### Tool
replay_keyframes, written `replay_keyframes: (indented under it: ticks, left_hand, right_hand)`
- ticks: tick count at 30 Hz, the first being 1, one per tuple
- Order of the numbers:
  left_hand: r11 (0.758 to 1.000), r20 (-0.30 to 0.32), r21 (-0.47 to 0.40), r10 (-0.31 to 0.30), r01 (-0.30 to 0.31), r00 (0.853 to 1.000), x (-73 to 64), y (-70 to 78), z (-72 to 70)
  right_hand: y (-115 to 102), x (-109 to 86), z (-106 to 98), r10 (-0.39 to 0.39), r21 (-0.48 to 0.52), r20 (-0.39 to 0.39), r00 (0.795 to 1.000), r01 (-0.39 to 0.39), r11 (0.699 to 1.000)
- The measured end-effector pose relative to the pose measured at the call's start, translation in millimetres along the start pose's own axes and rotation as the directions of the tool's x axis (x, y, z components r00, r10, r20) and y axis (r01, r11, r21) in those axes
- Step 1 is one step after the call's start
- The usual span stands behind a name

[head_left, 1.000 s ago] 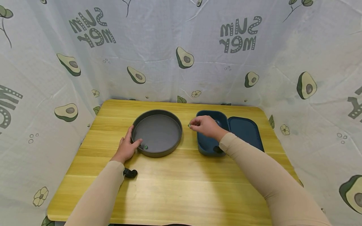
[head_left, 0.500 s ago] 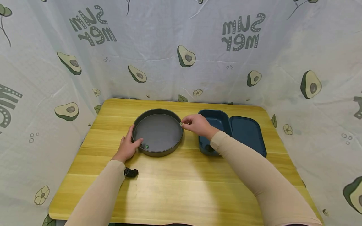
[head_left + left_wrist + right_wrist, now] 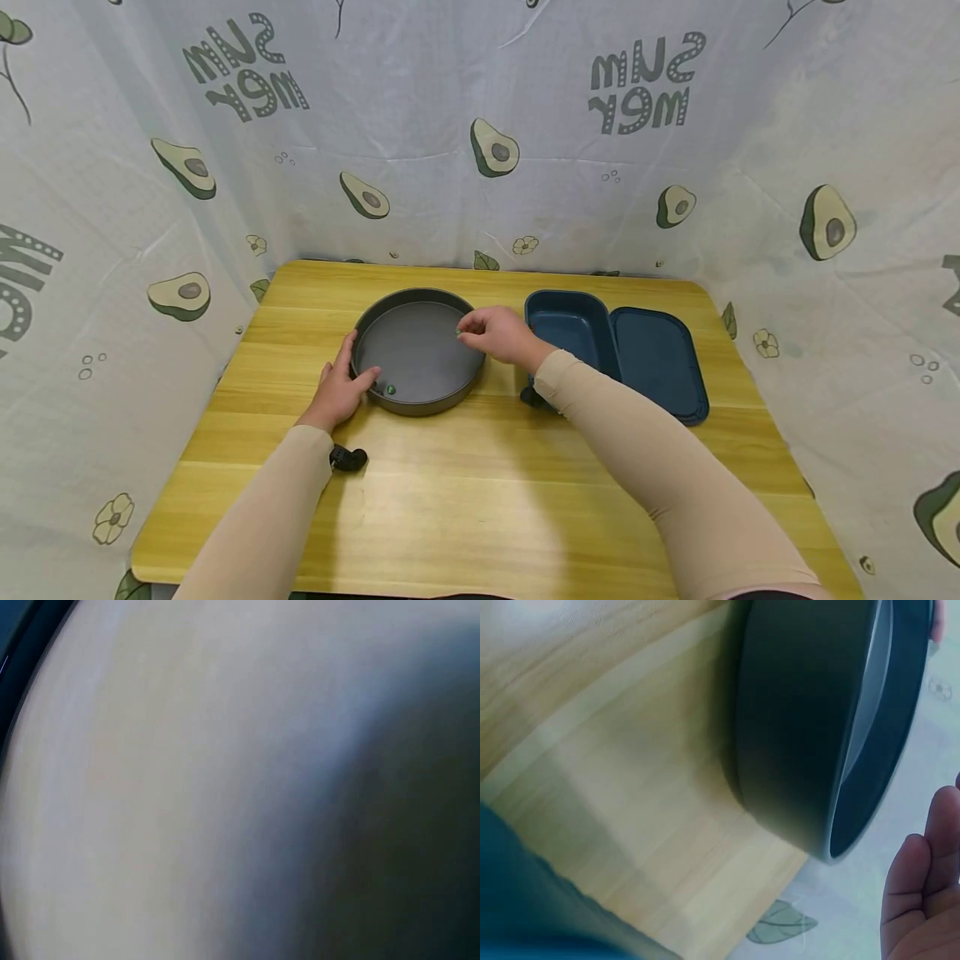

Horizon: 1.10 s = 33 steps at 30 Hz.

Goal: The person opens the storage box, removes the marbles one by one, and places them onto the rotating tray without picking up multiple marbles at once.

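A round dark grey pan (image 3: 420, 350) stands on the table. My left hand (image 3: 335, 396) rests against its left side, fingers spread, thumb at the rim. Inside, near that thumb, lies a small green piece (image 3: 391, 389), too small to identify. Above the pan's right part, my right hand (image 3: 498, 333) pinches another small green piece (image 3: 459, 332) between thumb and fingertips. The right wrist view shows the pan's outer wall (image 3: 795, 735) and some of my right fingers (image 3: 906, 889), but not the pinched piece. Only a blurred pale surface fills most of the left wrist view.
Right of the pan stands a dark blue box (image 3: 570, 321), partly hidden by my right forearm. Its flat blue lid (image 3: 660, 362) lies along the right side. Pale curtains with avocado prints hang behind the wooden table (image 3: 442, 500) and on both sides.
My right hand has moved left from over the blue box to above the pan, carrying the small green piece in its pinch. The left hand has stayed at the pan's side.
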<state>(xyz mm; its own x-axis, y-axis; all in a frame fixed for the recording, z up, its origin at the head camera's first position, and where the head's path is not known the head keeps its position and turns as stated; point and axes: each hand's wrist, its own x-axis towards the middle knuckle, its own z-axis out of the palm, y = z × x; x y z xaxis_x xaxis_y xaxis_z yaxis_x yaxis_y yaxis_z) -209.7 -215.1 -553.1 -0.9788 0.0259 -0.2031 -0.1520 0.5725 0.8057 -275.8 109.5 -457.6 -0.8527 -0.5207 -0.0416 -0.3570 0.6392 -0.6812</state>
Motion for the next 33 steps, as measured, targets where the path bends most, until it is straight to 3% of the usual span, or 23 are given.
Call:
replay_keyframes:
  ticks: [20, 33]
  left_hand:
    - [1.0, -0.004, -0.001, 0.014, -0.014, 1.0, -0.8, 0.5, 0.2]
    - [1.0, 0.002, 0.0, 0.005, -0.005, 1.0, -1.5, 1.9, -0.8]
  right_hand:
    - [-13.9, 8.9, 27.5, -0.012, 0.015, 0.022, 1.0, 0.012, 1.0]
    - [-17.6, 7.2, 31.0, -0.011, 0.042, 0.03, 0.999, 0.01, 0.999]
